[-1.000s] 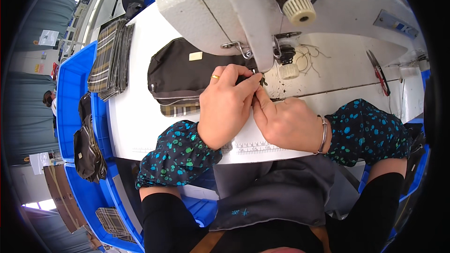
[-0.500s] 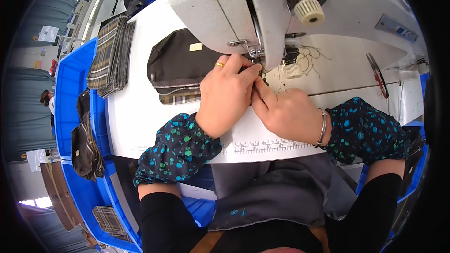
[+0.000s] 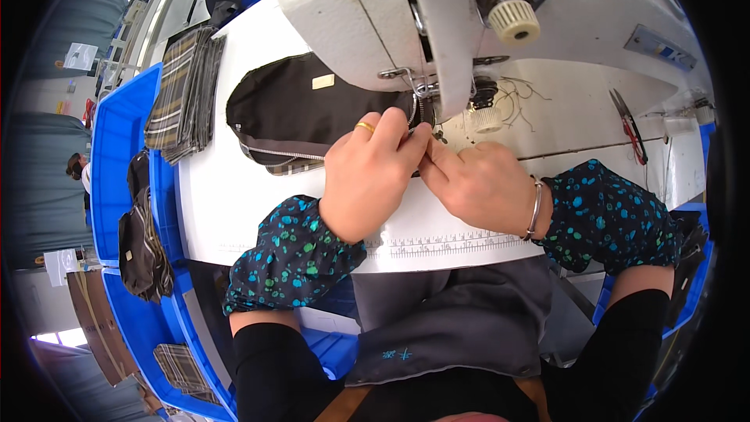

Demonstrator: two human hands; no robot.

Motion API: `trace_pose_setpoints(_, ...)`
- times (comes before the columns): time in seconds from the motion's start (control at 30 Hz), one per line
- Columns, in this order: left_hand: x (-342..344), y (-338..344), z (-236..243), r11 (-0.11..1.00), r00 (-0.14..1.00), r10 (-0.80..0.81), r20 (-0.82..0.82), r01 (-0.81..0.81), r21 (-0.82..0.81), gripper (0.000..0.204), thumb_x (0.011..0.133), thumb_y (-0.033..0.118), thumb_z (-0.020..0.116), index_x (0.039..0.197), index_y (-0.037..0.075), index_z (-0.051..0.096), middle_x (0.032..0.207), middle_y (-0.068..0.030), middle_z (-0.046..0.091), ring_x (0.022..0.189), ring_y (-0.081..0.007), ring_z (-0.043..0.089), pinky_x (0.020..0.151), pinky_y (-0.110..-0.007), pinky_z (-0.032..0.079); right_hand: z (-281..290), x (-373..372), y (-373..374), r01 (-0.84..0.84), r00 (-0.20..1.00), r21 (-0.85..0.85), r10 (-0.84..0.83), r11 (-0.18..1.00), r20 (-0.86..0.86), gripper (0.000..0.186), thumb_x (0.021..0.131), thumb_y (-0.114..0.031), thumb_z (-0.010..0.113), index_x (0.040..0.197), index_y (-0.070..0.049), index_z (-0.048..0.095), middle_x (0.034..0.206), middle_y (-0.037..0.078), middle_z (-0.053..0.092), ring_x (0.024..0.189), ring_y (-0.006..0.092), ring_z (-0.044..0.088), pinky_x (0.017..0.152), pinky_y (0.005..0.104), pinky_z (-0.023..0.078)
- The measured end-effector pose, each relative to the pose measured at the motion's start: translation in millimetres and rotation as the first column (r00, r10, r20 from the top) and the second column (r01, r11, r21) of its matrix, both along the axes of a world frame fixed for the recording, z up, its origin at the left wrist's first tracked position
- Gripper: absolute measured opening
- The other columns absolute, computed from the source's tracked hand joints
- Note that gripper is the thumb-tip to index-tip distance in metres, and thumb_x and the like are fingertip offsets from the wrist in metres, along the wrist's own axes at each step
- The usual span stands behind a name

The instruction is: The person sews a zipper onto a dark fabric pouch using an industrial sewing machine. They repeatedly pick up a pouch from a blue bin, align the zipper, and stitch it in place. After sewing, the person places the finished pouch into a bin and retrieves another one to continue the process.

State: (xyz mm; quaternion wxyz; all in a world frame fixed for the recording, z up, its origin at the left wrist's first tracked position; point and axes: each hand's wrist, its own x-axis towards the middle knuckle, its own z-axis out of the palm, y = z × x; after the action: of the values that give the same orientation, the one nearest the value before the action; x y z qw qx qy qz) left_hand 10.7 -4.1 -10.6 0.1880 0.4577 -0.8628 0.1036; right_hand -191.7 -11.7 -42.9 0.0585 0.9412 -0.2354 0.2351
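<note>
A dark brown fabric piece (image 3: 297,105) with a small cream label and a zipper along its edge lies flat on the white table, its right end at the needle of the sewing machine (image 3: 426,94). Plaid cloth peeks out from beneath its near edge. My left hand (image 3: 371,172), with a ring, is closed on the right end of the piece, just in front of the presser foot. Touching it at the fingertips, my right hand (image 3: 480,187) pinches the same zippered end. Both hands' fingertips partly hide the edge they hold.
A stack of plaid cloth pieces (image 3: 181,94) lies at the left table edge beside blue bins (image 3: 125,164). More dark pieces (image 3: 142,246) hang over a bin. Scissors (image 3: 629,125) and loose threads (image 3: 519,101) lie to the right. A ruler strip (image 3: 437,246) runs along the near edge.
The fabric piece has shifted and turned a little to the left, showing more zipper by the needle. Both my hands have come slightly nearer to me, still closed on it.
</note>
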Motion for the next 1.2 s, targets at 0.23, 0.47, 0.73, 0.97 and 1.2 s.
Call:
trace_pose_setpoints(0.23,1,-8,-3,0.998,0.996,-0.044,-0.071,0.047,0.044,0.034,0.074,0.010,0.075,0.107,0.012,0.079,0.100,-0.0026,0.059,0.089,-0.0230,0.063,0.063,-0.034,0.056,-2,-1,4,0.033,0.999,-0.011,-0.033,0.999,0.000,0.028,0.083,-0.012,0.068,0.107,0.002,0.075,0.118,0.020,0.073,0.056,0.0140,0.061,0.053,0.0286,0.050)
trace_pose_setpoints(0.47,-2,-1,1,0.991,0.999,0.035,-0.028,-0.031,0.132,0.038,0.076,0.008,0.077,0.113,0.016,0.078,0.111,-0.0019,0.066,0.094,-0.0247,0.068,0.062,-0.036,0.058,-4,2,1,-0.007,0.997,0.019,0.005,1.000,0.082,0.028,0.080,-0.014,0.067,0.100,0.006,0.070,0.110,0.029,0.073,0.054,0.0173,0.067,0.047,0.0323,0.052)
trace_pose_setpoints(0.73,-7,-11,8,0.978,0.998,0.045,0.040,-0.052,0.204,0.039,0.075,0.010,0.077,0.113,0.013,0.076,0.103,-0.0060,0.063,0.096,-0.0277,0.067,0.063,-0.038,0.059,-1,1,-6,0.050,0.998,0.004,-0.050,0.999,0.045,0.021,0.081,-0.014,0.067,0.095,0.002,0.068,0.104,0.023,0.073,0.054,0.0170,0.066,0.047,0.0321,0.051)
trace_pose_setpoints(0.97,-6,-22,16,0.935,1.000,0.000,-0.027,0.010,0.355,0.021,0.079,0.010,0.074,0.099,0.005,0.075,0.097,-0.0129,0.065,0.088,-0.0345,0.069,0.069,-0.046,0.059,-5,-2,-11,0.115,0.993,0.019,-0.115,0.993,-0.007,0.023,0.085,-0.014,0.066,0.103,-0.001,0.070,0.120,0.018,0.074,0.055,0.0164,0.063,0.050,0.0318,0.050)
trace_pose_setpoints(1.2,-5,-23,30,0.888,0.998,0.046,-0.050,-0.018,0.459,0.027,0.082,0.011,0.076,0.107,0.003,0.075,0.103,-0.0140,0.070,0.085,-0.0367,0.070,0.074,-0.045,0.058,-2,-3,-14,0.035,0.990,-0.016,-0.032,0.999,0.134,0.012,0.081,-0.015,0.068,0.086,-0.006,0.064,0.081,0.006,0.063,0.060,0.0168,0.066,0.048,0.0331,0.051)
